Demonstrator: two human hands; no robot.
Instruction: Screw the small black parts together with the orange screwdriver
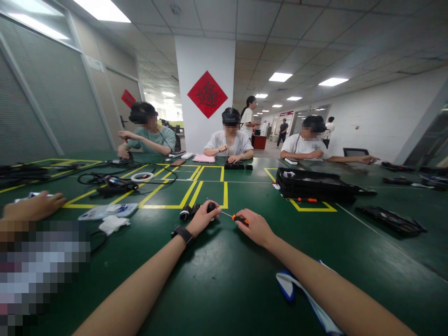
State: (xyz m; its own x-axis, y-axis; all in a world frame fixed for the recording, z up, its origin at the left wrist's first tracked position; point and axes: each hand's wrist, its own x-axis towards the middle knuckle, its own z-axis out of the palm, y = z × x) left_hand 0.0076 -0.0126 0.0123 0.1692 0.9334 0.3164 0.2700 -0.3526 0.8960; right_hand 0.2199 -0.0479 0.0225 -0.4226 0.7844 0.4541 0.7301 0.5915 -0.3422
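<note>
Near the middle of the green table, my left hand (203, 218) is closed around a small black cylindrical part (211, 206). My right hand (257, 226) grips a screwdriver (241, 219) with an orange and black handle; its thin shaft points left, and the tip is at or close to the black part. Whether they touch cannot be made out. Just left of my left hand, more small black cylindrical parts (185, 213) stand on the table. A dark watch is on my left wrist.
Black trays (311, 183) lie stacked at the right, with an orange-handled tool (307, 200) in front. A black frame (390, 220) is farther right. A phone (108, 211), tissue (114, 224) and cables lie left. Another person's hand (42, 205) rests far left; people sit opposite.
</note>
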